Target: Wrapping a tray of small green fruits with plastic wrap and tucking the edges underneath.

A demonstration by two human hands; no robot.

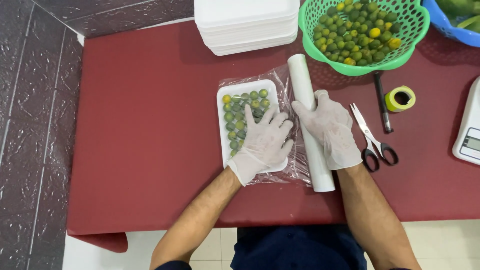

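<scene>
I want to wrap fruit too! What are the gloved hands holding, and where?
The right hand grips the roll of cling film around its middle. The left hand lies flat on the film-covered white tray of small green fruits, pressing rather than gripping.

Glossy clear plastic film point(292, 165) over a matt white foam tray point(221, 125)

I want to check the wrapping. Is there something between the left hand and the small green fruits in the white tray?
Yes. A sheet of clear plastic film lies over the white tray of fruits, and the gloved left hand presses on that film. The right hand rests on the film roll beside it.
</scene>
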